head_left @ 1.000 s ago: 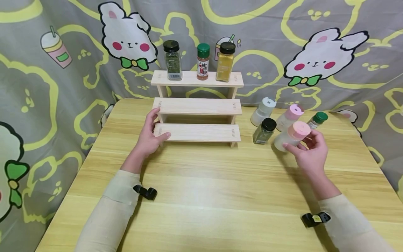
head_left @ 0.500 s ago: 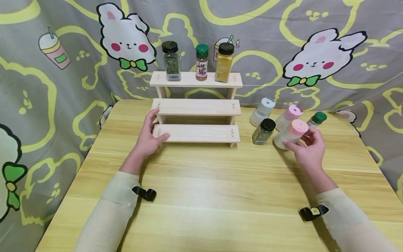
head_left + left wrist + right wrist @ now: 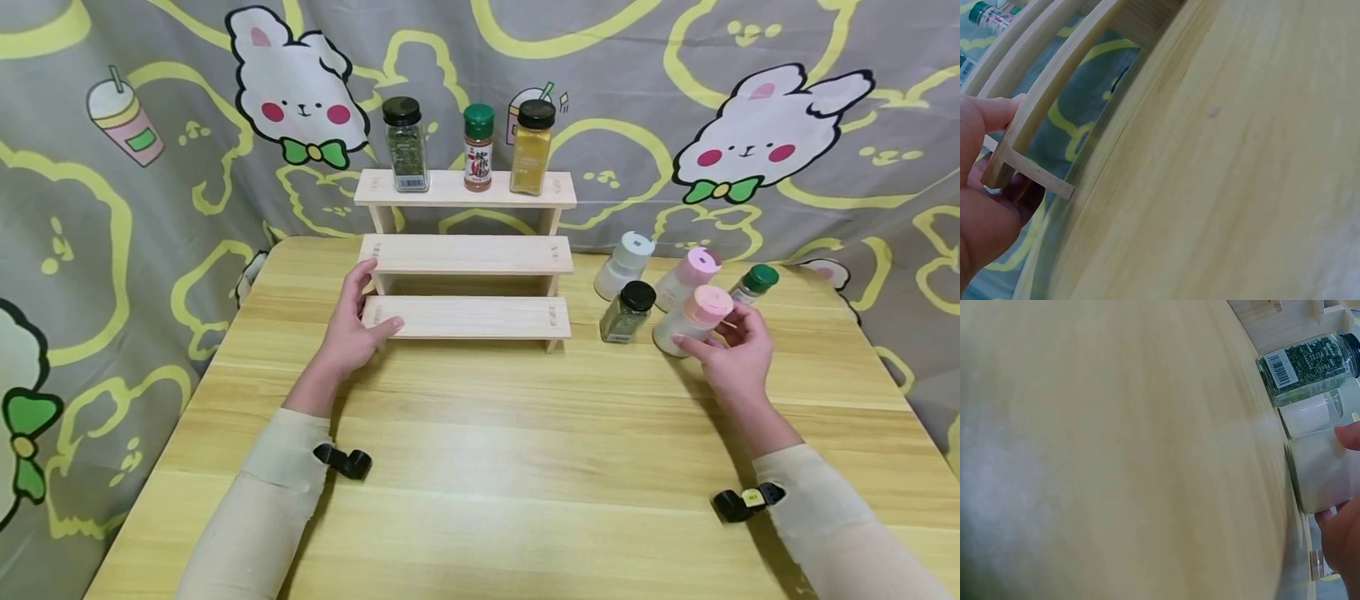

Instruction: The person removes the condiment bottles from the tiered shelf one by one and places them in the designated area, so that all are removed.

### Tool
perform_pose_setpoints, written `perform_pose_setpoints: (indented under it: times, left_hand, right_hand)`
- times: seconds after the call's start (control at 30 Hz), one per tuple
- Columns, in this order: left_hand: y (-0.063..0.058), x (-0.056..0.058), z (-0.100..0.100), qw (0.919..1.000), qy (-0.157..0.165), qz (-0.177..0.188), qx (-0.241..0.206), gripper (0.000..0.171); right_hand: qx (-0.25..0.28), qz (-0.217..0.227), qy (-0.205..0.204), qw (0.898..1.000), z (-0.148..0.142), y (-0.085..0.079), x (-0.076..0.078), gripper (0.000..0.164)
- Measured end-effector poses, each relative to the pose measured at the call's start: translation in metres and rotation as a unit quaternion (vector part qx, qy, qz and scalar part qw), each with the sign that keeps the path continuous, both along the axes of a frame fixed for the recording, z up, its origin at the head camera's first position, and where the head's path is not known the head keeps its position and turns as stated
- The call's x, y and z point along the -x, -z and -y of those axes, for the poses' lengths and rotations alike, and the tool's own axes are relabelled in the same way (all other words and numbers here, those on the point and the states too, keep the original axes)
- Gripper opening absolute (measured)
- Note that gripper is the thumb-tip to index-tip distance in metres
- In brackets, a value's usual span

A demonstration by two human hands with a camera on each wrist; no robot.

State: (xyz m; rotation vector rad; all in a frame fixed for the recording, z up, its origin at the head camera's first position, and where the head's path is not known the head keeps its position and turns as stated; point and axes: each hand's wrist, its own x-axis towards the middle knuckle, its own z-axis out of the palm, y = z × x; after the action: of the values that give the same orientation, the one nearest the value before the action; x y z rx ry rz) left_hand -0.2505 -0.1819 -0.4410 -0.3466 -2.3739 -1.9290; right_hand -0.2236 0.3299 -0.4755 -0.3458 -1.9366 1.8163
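Note:
My left hand grips the left end of a three-step wooden rack, thumb on the lowest board and fingers behind it. In the left wrist view the thumb lies over that board's end. My right hand holds a frosted bottle with a pink cap between thumb and fingers, at the table's right side. The right wrist view shows the bottle's whitish body upright, beside a black-capped jar of green herbs. On the rack's top board stand a herb jar, a green-capped red spice bottle and a yellow spice jar.
Around the held bottle stand a white-capped bottle, a second pink-capped bottle, a green-capped bottle and the black-capped herb jar. A patterned curtain hangs behind the wooden table.
My right hand and forearm have shifted slightly left, with the fingers still round the pink-capped bottle. My left hand stays on the rack.

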Motion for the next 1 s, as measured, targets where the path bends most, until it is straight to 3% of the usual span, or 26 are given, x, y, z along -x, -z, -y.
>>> perform_pose_setpoints:
  times: [0.43, 0.7, 1.0]
  left_hand:
    - [0.000, 0.000, 0.001, 1.0000, 0.001, 0.002, 0.003, 0.086]
    - [0.000, 0.001, 0.000, 1.0000, -0.001, -0.001, 0.001, 0.086]
    - [0.000, 0.000, 0.000, 1.0000, -0.002, 0.006, 0.004, 0.086]
  right_hand:
    - [0.025, -0.002, -0.009, 1.000, 0.000, 0.000, 0.000, 0.074]
    - [-0.005, 0.014, -0.026, 1.000, -0.002, 0.001, -0.001, 0.076]
    - [0.025, -0.006, -0.037, 0.999, -0.001, -0.012, -0.009, 0.078]
